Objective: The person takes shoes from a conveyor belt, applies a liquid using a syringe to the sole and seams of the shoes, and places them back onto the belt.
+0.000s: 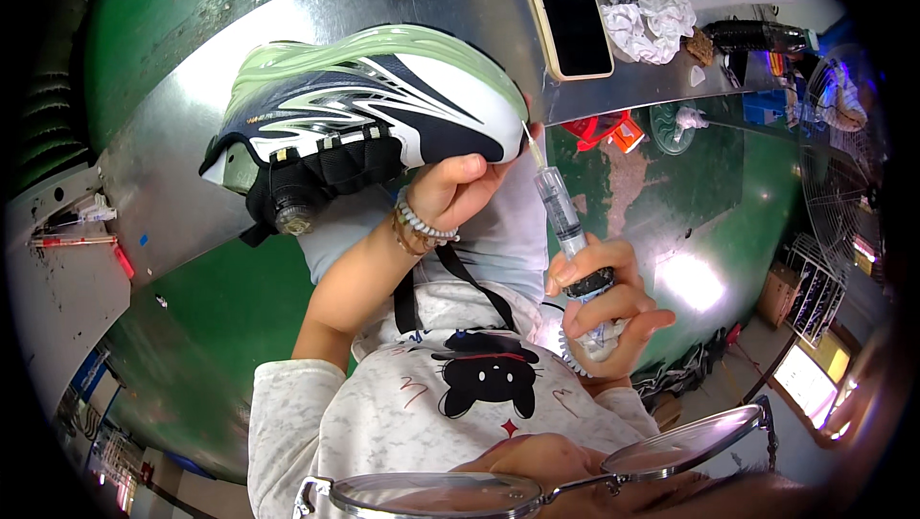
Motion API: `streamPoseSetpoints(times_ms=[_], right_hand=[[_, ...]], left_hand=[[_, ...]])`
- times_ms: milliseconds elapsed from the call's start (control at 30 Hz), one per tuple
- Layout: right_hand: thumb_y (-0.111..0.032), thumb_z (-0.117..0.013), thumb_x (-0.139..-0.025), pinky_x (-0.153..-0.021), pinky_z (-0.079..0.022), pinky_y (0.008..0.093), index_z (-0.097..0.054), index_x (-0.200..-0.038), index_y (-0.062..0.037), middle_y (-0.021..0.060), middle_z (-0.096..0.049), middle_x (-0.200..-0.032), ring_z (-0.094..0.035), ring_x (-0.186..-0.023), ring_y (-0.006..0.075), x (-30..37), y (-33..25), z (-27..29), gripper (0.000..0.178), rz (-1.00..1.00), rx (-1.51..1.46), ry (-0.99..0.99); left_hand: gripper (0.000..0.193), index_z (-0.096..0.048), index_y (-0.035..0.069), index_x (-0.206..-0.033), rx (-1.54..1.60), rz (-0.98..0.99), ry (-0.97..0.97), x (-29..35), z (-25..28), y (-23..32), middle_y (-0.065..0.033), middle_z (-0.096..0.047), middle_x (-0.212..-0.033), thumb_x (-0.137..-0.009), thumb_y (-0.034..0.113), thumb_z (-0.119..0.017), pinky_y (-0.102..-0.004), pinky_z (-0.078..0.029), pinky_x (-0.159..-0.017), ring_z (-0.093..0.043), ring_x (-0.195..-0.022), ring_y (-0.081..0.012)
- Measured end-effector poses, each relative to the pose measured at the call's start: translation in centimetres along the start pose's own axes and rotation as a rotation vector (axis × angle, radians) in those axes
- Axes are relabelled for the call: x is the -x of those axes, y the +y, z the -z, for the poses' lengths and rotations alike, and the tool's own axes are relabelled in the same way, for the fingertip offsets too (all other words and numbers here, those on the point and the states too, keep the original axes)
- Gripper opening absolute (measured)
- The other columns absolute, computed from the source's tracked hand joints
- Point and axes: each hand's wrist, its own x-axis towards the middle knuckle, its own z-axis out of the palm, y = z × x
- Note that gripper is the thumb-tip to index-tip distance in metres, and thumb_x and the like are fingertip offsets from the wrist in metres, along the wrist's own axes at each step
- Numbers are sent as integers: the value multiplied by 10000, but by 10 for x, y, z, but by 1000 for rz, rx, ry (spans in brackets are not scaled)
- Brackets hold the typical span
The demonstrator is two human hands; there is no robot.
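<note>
A sneaker in white, dark navy and pale green lies on its side, its green sole turned away from me. My left hand grips it by the toe, thumb on the near side and the other fingers mostly hidden behind it. Black padding and a lacing dial show at the near edge of the shoe. My right hand is wrapped around a clear syringe with a black band. The thin needle tip points up at the toe edge; whether it touches the shoe I cannot tell.
Beneath the shoe runs a metal worktable. A phone lies at its far right, beside crumpled white paper and a dark bottle. A red and orange item is below the table's right part. A fan stands farther right.
</note>
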Motion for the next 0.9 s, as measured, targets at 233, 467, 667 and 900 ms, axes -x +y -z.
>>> streamPoseSetpoints(times_ms=[233, 467, 667, 900], right_hand=[[-548, -70, -936, -682, -455, 334, -629, -673, -84, 146, -554, -1006, -562, -751, 229, -14, -1, -10, 773, 93, 53, -17], [-483, -101, -967, -565, -374, 309, -612, -680, -50, 182, -565, -1015, -488, -646, 216, -25, 22, -16, 729, 273, 109, -24], [-416, -137, -983, -541, -354, 305, -594, -675, -41, 198, -567, -1012, -463, -616, 205, -25, 37, -16, 667, 347, 153, -46], [-476, -114, -969, -606, -405, 318, -585, -654, -46, 201, -559, -995, -508, -662, 228, -19, 36, -27, 711, 319, 122, 37]], left_hand=[[616, -406, 55, -1279, 128, -137, -59, -27, -18, 4, -81, -476, -1294, -702, -28, -603, -420, -214, -1136, -367, -1295, -227], [314, -523, -23, -1097, 276, -62, 377, -19, -72, 18, -114, -567, -1140, -817, 55, -642, -334, -421, -1023, -542, -1091, -193], [379, -493, -67, -1112, 286, -107, 509, -22, -78, 18, -172, -544, -1169, -811, 81, -669, -338, -435, -1012, -539, -1112, -245], [343, -509, -68, -1083, 280, -36, 481, -20, -79, 26, -162, -562, -1144, -809, 65, -666, -361, -449, -997, -550, -1105, -261]])
